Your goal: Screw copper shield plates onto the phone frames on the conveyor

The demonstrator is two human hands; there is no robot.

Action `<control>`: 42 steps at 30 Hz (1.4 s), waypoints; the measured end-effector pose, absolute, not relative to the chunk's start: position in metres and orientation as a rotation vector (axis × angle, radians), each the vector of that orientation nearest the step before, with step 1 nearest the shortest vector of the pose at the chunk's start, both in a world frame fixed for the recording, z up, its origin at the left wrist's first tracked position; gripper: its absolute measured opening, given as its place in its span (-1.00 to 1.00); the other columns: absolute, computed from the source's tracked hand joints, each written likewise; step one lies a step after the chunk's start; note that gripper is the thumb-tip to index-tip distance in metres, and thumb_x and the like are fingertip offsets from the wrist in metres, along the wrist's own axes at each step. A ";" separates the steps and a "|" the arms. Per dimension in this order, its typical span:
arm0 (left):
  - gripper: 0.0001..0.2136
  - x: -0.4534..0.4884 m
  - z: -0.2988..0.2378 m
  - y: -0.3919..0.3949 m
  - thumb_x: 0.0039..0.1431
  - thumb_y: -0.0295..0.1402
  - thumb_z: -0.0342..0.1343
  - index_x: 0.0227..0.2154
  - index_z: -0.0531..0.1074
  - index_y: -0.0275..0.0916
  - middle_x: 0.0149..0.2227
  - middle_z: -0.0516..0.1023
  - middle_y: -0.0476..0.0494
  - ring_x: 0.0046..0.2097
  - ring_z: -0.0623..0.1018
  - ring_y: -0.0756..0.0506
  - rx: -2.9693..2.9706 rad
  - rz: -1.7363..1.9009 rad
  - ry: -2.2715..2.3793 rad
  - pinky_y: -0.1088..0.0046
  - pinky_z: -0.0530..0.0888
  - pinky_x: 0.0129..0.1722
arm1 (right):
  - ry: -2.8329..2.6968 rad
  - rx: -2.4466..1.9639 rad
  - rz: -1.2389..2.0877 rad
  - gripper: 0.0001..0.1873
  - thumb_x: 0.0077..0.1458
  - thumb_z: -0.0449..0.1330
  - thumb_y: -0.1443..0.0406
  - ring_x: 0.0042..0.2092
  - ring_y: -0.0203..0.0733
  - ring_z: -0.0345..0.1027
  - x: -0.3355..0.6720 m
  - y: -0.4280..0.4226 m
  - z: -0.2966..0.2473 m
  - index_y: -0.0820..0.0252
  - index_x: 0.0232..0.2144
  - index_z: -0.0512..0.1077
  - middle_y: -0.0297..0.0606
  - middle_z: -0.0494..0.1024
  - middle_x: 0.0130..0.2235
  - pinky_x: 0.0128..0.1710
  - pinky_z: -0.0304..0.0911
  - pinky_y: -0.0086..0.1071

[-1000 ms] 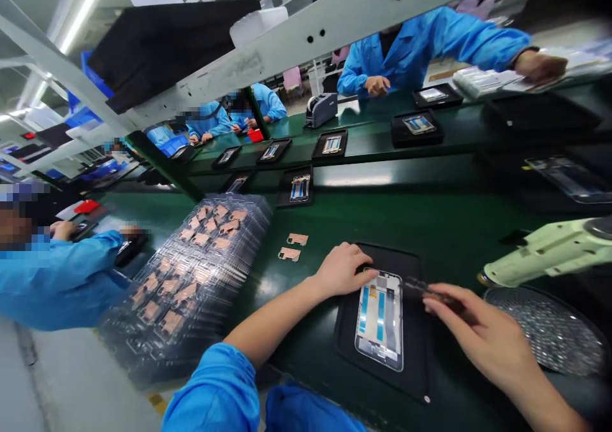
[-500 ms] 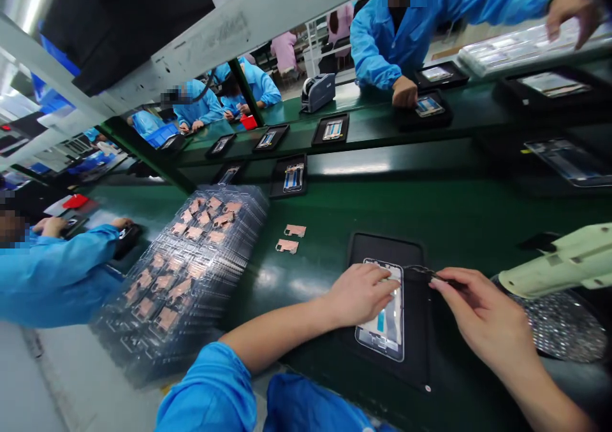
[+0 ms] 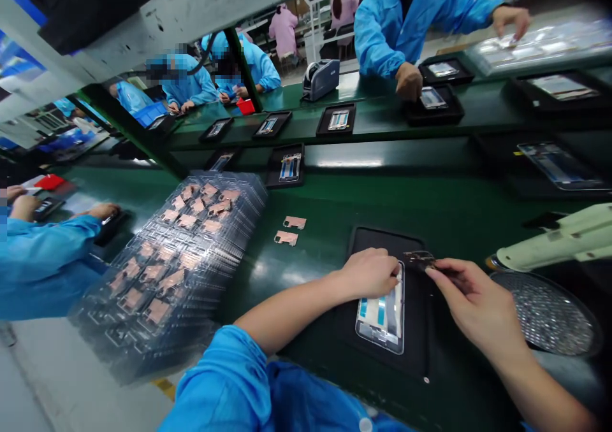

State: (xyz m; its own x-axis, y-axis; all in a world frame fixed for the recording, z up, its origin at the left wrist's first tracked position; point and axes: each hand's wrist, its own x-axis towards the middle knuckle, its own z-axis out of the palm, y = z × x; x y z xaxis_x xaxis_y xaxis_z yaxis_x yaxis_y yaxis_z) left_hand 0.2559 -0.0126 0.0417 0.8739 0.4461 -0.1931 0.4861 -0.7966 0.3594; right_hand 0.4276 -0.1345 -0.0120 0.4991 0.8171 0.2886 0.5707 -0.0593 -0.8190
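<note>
A phone frame (image 3: pixel 380 324) with blue and white strips inside lies on a black tray (image 3: pixel 415 349) in front of me. My left hand (image 3: pixel 375 273) rests over the frame's upper end. Its fingers are curled down at the upper right corner, and what is under the fingertips is hidden. Just right of it, above the tray, my right hand (image 3: pixel 466 285) pinches a small dark, thin part (image 3: pixel 419 259) between thumb and fingers; its kind is too blurred to name. Two copper-coloured plates (image 3: pixel 287 237) lie on the green bench left of the tray.
Stacked clear plastic trays (image 3: pixel 191 260) with several copper-coloured plates stand at left. A pale green lamp-like arm (image 3: pixel 549 237) and a round, glittering disc (image 3: pixel 549 314) are at right. Phone trays (image 3: pixel 285 165) line the raised strip behind. Co-workers in blue (image 3: pixel 382 34) sit opposite and at left.
My left hand's fingers, laid out over the frame before, are now curled at its upper corner. The dark part in my right hand is turned differently. A co-worker's arm across the bench has drawn in.
</note>
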 end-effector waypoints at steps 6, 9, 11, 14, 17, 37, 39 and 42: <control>-0.85 0.233 0.033 -0.032 0.42 -0.34 0.06 -0.14 0.52 -0.21 -0.11 0.61 -0.08 0.00 0.58 -0.11 2.634 0.040 0.678 0.39 0.52 0.04 | -1.316 -1.712 0.352 -0.51 0.25 0.15 -0.16 -0.30 -0.13 0.50 0.415 -0.118 0.007 0.08 -0.18 0.55 -0.27 0.62 -0.24 -0.23 0.43 -0.30; -0.81 0.216 0.024 -0.044 0.45 -0.37 0.00 -0.14 0.53 -0.23 -0.12 0.65 -0.09 -0.02 0.60 -0.07 2.677 0.212 0.546 0.42 0.53 0.05 | -1.385 -1.720 0.403 -0.53 0.28 0.10 -0.13 -0.39 -0.16 0.46 0.409 -0.111 0.006 0.09 -0.23 0.55 -0.26 0.61 -0.28 -0.34 0.41 -0.31; -0.77 0.205 0.019 -0.049 0.47 -0.39 -0.05 -0.10 0.54 -0.24 -0.03 0.65 -0.12 0.04 0.59 -0.06 2.729 0.282 0.439 0.43 0.52 0.09 | -1.451 -1.719 0.421 -0.54 0.30 0.07 -0.11 -0.41 -0.16 0.45 0.407 -0.110 0.002 0.09 -0.24 0.54 -0.25 0.61 -0.28 -0.38 0.40 -0.31; -0.73 0.195 0.014 -0.054 0.47 -0.40 -0.07 -0.05 0.55 -0.25 0.12 0.60 -0.13 0.20 0.52 -0.08 2.828 0.325 0.338 0.40 0.49 0.16 | -1.568 -1.657 0.407 -0.61 0.34 0.07 -0.02 -0.28 -0.13 0.52 0.407 -0.112 -0.004 0.08 -0.19 0.54 -0.26 0.62 -0.20 -0.27 0.45 -0.31; -0.71 0.193 0.011 -0.057 0.47 -0.38 -0.08 -0.03 0.55 -0.26 0.15 0.58 -0.11 0.24 0.48 -0.10 2.879 0.356 0.317 0.38 0.49 0.16 | -1.642 -1.559 0.381 -0.71 0.38 0.08 0.10 -0.15 -0.15 0.53 0.407 -0.115 -0.006 0.07 -0.12 0.54 -0.28 0.61 -0.13 -0.13 0.46 -0.32; -0.67 0.194 0.019 -0.060 0.48 -0.30 -0.12 0.08 0.47 -0.29 0.15 0.52 -0.20 0.27 0.41 -0.19 2.873 0.399 0.354 0.33 0.41 0.18 | -1.835 -1.524 0.158 -0.74 0.42 0.04 0.25 0.00 -0.04 0.42 0.402 -0.113 -0.009 0.14 -0.09 0.52 -0.17 0.54 -0.03 -0.03 0.43 -0.15; -0.66 0.195 0.024 -0.061 0.46 -0.27 -0.08 0.13 0.43 -0.29 0.21 0.46 -0.23 0.30 0.36 -0.25 2.877 0.382 0.390 0.26 0.34 0.26 | -1.856 -1.557 0.090 -0.72 0.42 0.03 0.25 0.09 0.05 0.37 0.400 -0.115 -0.008 0.15 -0.04 0.52 -0.13 0.50 0.07 0.06 0.39 -0.04; -0.60 0.194 0.027 -0.064 0.44 -0.20 -0.03 0.21 0.35 -0.28 0.29 0.37 -0.27 0.33 0.31 -0.31 2.888 0.326 0.466 0.15 0.29 0.30 | -1.921 -1.503 0.066 -0.67 0.41 0.02 0.32 0.13 0.01 0.37 0.400 -0.119 -0.005 0.12 0.12 0.45 -0.17 0.48 0.15 0.14 0.36 -0.05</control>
